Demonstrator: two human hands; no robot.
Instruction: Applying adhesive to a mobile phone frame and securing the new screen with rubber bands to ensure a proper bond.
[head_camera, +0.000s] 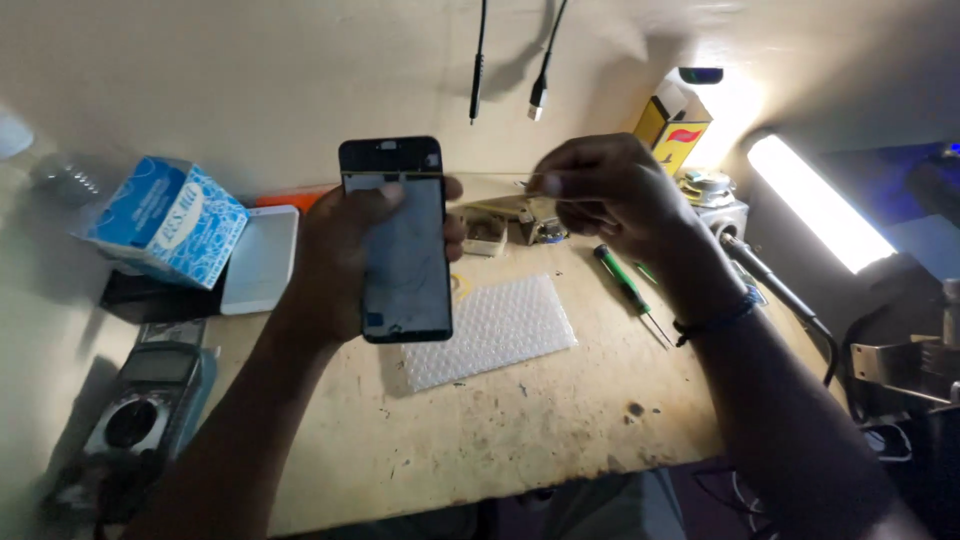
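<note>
The counter (480, 440) is a worn, pale, scratched board. Nearest, at its left edge well below the phone, sits a grey meter (140, 410) with a round dial. The phone (395, 240), a flat black glass slab with a dull scuffed face, is held upright above the counter in the left hand (345, 250), its grip closed around the edges, thumb on the glass. Just below and right of the phone lies a rectangular sheet of bubble wrap (500, 325), dimpled and translucent. Right of the phone, the right hand (600, 190) pinches a thin taut strand that reaches the phone's top. A green-handled screwdriver (625, 285) lies beneath that hand. Left of the phone stands a blue tissue box (165, 220).
</note>
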